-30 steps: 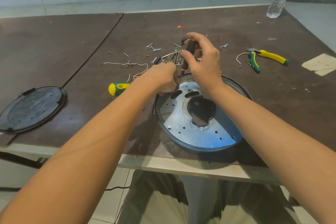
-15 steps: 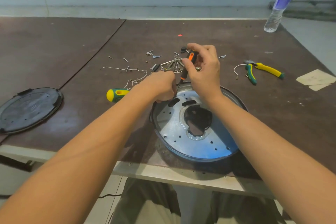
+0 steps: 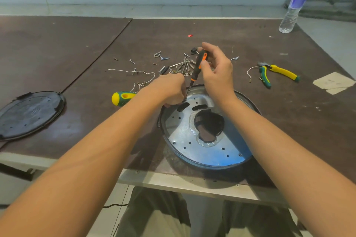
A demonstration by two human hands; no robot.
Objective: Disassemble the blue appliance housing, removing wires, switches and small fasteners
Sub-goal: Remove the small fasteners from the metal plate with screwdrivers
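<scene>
Housing (image 3: 229,153) near table (image 3: 173,178) edge, hand (image 3: 217,77) gripping screwdriver (image 3: 198,67)

The round housing (image 3: 234,157) lies flat near the front edge of the tabletop (image 3: 212,32). It is blue-rimmed, and its silvery plate (image 3: 180,131) is pierced by slots, small holes and a ragged central opening. Behind it lie loose screws (image 3: 183,66) and a white wire (image 3: 125,71). A black-and-orange screwdriver (image 3: 198,66) stands tilted, its tip at the plate's far-left edge.

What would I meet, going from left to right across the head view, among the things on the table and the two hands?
Black round cover → green and yellow screwdriver → left hand → right hand, gripping the orange screwdriver → yellow pliers → paper scrap.
</scene>
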